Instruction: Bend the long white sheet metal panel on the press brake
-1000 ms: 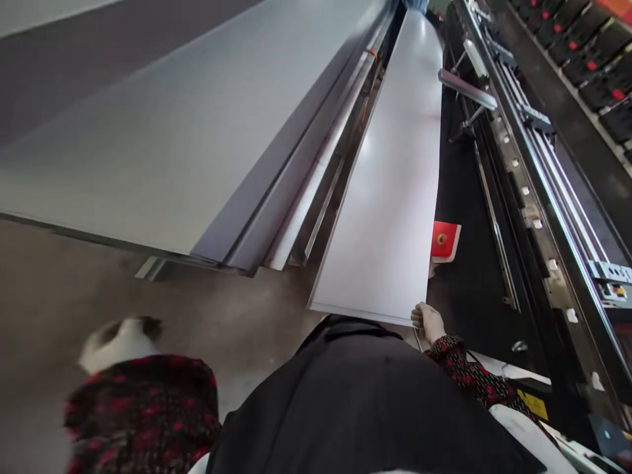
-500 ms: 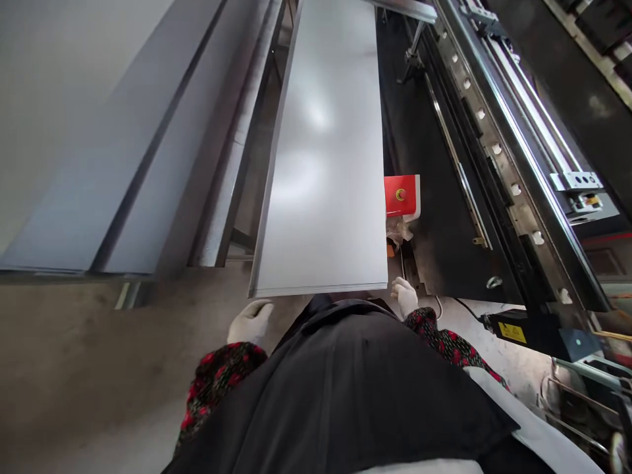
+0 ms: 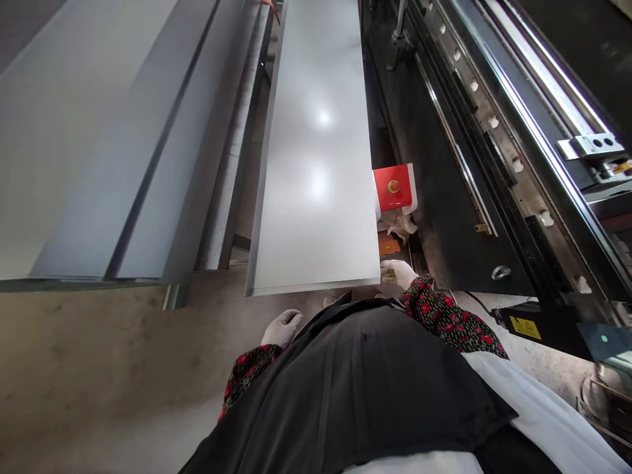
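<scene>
A long pale-grey metal sheet (image 3: 320,224) lies lengthwise in front of me, with several thin layers visible at its near edge. At its near right corner, my right hand (image 3: 397,273) in a white glove has its fingers closed against the edge; the fingertips are partly hidden. My left hand (image 3: 283,327), also in a white glove, hangs below the near edge beside my dark apron (image 3: 355,382). Its fingers are loosely curled together, and nothing shows in them. It is apart from the sheet.
More grey sheets (image 3: 158,217) are stacked at the left beside a metal rail (image 3: 222,197). To the right stands a long black machine (image 3: 444,217) with slide rails. A red box with an emergency-stop button (image 3: 394,186) sits between sheet and machine. Concrete floor (image 3: 123,355) shows lower left.
My right hand has moved inward to the near right corner of the sheet. My left hand has dropped away from the near left corner, towards my body. The view has shifted slightly.
</scene>
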The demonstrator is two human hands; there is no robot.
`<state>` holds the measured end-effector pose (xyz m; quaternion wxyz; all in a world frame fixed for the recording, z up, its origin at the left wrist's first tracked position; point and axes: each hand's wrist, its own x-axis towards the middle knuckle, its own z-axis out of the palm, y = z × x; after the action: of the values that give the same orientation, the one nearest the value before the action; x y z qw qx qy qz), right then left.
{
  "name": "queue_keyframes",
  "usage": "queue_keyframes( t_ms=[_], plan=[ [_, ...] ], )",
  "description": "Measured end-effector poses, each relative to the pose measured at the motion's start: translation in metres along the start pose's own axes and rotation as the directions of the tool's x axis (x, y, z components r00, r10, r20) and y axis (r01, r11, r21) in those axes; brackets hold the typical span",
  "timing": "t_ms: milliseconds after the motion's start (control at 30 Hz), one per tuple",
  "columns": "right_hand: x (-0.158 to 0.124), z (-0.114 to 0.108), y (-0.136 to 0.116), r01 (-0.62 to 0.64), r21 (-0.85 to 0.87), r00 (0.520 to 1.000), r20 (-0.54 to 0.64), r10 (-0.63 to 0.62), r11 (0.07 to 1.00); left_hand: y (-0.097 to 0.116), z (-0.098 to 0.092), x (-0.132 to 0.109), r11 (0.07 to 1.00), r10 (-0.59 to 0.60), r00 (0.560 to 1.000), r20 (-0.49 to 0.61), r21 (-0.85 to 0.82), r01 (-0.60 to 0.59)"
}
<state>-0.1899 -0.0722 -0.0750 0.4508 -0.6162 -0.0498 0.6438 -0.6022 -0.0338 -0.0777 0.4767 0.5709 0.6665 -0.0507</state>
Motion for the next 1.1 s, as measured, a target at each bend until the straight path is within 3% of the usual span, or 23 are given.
queue_keyframes(
  t_ms=[167,333,433,533,700,833,967,1033,1100],
  plan=[
    [-0.021,0.016,-0.009,-0.004,0.219,0.997,0.078,-0.013,0.976,0.013,0.022,-0.005,0.993,0.005,1.000,0.004,-0.116,-0.004],
    [-0.035,0.030,-0.012,0.000,0.432,0.965,0.238,-0.114,0.902,0.055,0.050,0.007,0.958,0.114,0.992,0.048,-0.270,-0.097],
    [-0.033,0.026,-0.005,-0.024,0.451,0.986,0.158,-0.053,0.892,0.076,0.058,0.017,0.948,0.180,0.981,0.065,-0.276,-0.156],
    [-0.033,0.018,0.006,-0.021,0.473,0.998,0.059,-0.009,0.881,0.082,0.055,0.023,0.958,0.198,0.974,0.113,-0.230,-0.168],
    [-0.040,0.016,0.009,0.027,0.467,0.999,0.025,-0.044,0.884,0.091,0.038,0.040,0.973,0.192,0.966,0.174,-0.160,-0.165],
    [-0.044,0.032,-0.016,0.009,0.454,0.993,0.099,-0.061,0.891,0.103,0.027,0.051,0.961,0.199,0.959,0.201,-0.234,-0.150],
    [-0.047,0.051,-0.048,0.074,0.342,0.953,0.251,-0.167,0.937,0.098,0.018,0.041,0.936,0.141,0.979,0.148,-0.342,-0.083],
    [-0.046,0.050,-0.058,0.119,0.270,0.933,0.298,-0.200,0.955,0.095,0.015,0.030,0.933,0.117,0.989,0.086,-0.352,-0.080],
    [-0.041,0.039,-0.059,0.143,0.209,0.945,0.260,-0.196,0.967,0.093,0.012,0.021,0.938,0.118,0.993,0.031,-0.332,-0.101]
  ],
)
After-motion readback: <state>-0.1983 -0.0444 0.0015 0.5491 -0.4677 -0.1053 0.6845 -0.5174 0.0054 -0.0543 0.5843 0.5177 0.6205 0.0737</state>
